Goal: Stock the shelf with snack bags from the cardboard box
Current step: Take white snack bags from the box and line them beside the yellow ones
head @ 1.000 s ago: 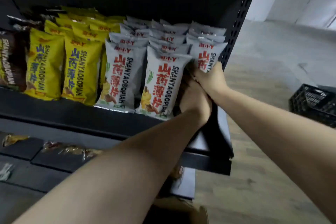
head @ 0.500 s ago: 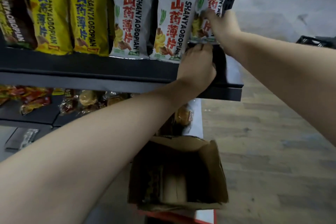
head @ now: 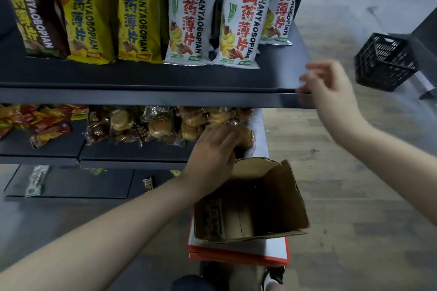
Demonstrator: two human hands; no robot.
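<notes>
White snack bags (head: 189, 21) with red lettering stand in rows on the dark shelf (head: 151, 97), next to yellow bags (head: 87, 14) and a brown bag (head: 33, 12). The open cardboard box (head: 279, 196) sits below on a red-and-white surface; one dark pack lies inside at its left. My left hand (head: 212, 156) hovers over the box's far-left rim, fingers relaxed, holding nothing. My right hand (head: 328, 92), blurred, is at the shelf's right front corner with loosely curled fingers and nothing in it.
A lower shelf (head: 132, 156) carries wrapped pastries (head: 151, 125) and red-orange packets (head: 35, 120). A black plastic crate (head: 383, 61) stands on the wooden floor to the right. Loose packets lie on the bottom shelf (head: 71, 184).
Both hands have let go of the white bag and come away from the shelf. My left hand dropped toward the box; my right hand moved down and right. The view tilted downward.
</notes>
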